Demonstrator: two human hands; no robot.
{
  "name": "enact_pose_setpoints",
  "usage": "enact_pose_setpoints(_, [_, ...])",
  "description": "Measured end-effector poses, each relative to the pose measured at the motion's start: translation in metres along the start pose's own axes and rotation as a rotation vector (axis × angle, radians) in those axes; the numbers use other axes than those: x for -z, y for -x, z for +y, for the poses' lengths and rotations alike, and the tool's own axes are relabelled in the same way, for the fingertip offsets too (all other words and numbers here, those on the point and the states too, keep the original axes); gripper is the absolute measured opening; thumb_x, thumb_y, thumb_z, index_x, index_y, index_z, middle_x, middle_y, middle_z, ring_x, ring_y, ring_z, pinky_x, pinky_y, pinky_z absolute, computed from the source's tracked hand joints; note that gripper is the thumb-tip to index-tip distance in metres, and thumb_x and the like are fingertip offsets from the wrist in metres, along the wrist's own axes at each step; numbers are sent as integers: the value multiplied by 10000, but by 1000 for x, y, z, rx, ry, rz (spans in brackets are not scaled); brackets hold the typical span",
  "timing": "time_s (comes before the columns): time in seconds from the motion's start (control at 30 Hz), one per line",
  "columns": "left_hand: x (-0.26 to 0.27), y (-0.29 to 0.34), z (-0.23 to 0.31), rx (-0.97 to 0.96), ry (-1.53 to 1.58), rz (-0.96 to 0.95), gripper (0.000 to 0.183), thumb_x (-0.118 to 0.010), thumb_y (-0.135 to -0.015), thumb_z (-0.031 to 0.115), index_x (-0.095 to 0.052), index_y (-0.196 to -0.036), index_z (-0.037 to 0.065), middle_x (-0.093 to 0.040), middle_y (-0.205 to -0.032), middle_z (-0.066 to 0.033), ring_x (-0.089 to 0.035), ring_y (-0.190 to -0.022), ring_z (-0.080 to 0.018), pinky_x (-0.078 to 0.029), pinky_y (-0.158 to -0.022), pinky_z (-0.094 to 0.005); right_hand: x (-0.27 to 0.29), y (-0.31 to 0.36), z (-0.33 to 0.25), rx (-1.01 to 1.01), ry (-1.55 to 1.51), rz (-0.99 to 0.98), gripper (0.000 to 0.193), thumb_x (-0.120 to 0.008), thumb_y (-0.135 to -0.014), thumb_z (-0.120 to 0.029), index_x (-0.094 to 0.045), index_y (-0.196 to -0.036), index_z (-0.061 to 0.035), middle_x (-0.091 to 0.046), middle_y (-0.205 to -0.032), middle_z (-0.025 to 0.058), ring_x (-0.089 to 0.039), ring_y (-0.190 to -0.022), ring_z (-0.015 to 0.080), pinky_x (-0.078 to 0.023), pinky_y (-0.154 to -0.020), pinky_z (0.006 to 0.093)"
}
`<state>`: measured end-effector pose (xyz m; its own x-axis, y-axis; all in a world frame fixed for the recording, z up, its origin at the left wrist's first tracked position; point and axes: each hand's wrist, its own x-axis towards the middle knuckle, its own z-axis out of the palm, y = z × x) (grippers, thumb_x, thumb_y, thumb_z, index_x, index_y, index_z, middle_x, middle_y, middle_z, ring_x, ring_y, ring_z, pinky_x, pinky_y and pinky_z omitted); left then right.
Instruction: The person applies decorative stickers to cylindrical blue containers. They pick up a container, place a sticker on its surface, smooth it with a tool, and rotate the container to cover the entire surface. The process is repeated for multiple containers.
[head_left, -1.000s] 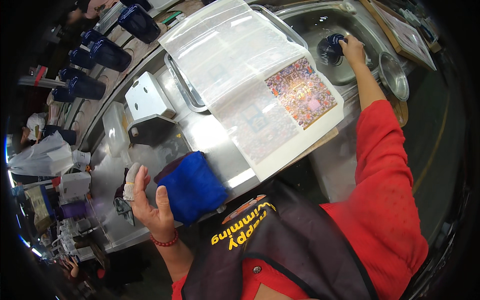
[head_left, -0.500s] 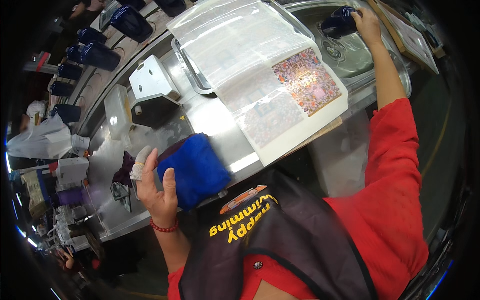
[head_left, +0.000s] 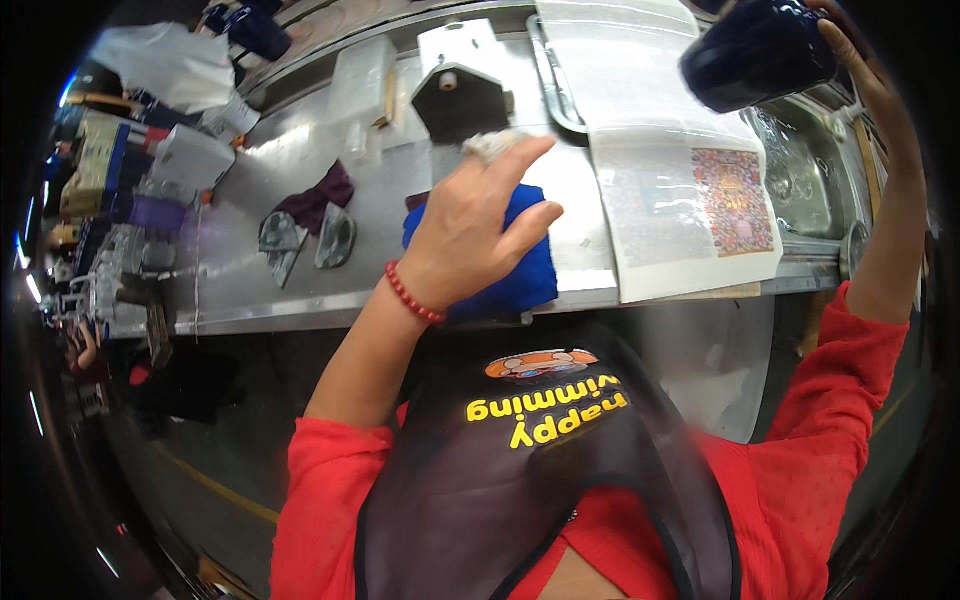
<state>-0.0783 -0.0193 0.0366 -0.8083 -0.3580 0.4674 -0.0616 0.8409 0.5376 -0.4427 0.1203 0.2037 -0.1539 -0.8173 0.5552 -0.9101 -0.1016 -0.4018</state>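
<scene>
In my right hand [head_left: 868,75], at the upper right, is a glossy dark blue cup-shaped vessel [head_left: 760,55], raised and tipped on its side above the sink end of the bench. My fingers grip it at its far right end, partly out of the picture. My left hand [head_left: 465,235] hovers over a folded bright blue cloth [head_left: 525,275], thumb and forefinger apart with nothing between them. Whitish covers [head_left: 492,145] sit on its farther fingers. A large translucent sheet [head_left: 650,190] bears a colourful patterned panel [head_left: 735,200] and lies between cloth and sink.
A metal sink [head_left: 805,165] is at the right. Behind my left hand stand a white box with a dark six-sided front [head_left: 460,100] and a clear plastic bin [head_left: 355,90]. Purple cloth [head_left: 322,198] and grey patterned pieces [head_left: 335,240] lie left. More dark blue vessels [head_left: 258,32] stand behind.
My right hand has lifted the dark blue vessel up out of the sink area, nearer to me. My left hand has moved over the blue cloth. The view has turned.
</scene>
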Motion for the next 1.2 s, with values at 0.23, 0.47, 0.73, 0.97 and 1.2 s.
enact_pose_setpoints(0.23, [26,-27,-28,12,251,113,1053,-790,-777,545,-258,-1509,6,-549,-1300,-272,-579,-1199,-369,-447,-1048,-413,-149,-36,-49,69,-870,-424,244,-657,-971,-164,-658,-1150,1,-676,-1014,51,-628,-915,94,-509,-824,226])
enact_pose_setpoints(0.47, [23,27,-30,503,1030,161,918,-787,-833,364,-277,-1462,-67,-519,-1318,-180,-559,-1186,-229,-480,-1012,-357,-275,-8,-77,-133,-737,-381,430,-487,-1049,-399,-604,-1327,-92,-644,-1220,93,-620,-1089,163,-489,-965,273])
enact_pose_setpoints(0.73, [17,38,-31,780,1208,292,673,-716,-908,300,-375,-1373,-46,-579,-1175,-138,-622,-992,-169,-547,-856,-304,-313,27,-89,-432,-757,-240,435,-460,-1059,-428,-626,-1232,-65,-657,-1057,75,-602,-989,135,-485,-902,262])
enact_pose_setpoints(0.97, [18,25,-35,804,1108,264,484,-669,-943,253,-446,-1293,3,-609,-1091,-85,-622,-924,-122,-546,-801,-278,-297,34,-80,-237,-617,-144,382,-478,-1060,-358,-586,-1284,-69,-678,-1120,72,-590,-870,82,-494,-660,217])
enact_pose_setpoints(1.2, [13,31,-26,758,1065,225,624,-693,-921,272,-398,-1389,-17,-582,-1187,-91,-571,-1056,-135,-488,-932,-293,-250,66,-61,-249,-527,-168,374,-500,-1049,-304,-583,-1338,-82,-697,-1134,37,-585,-884,81,-475,-732,223])
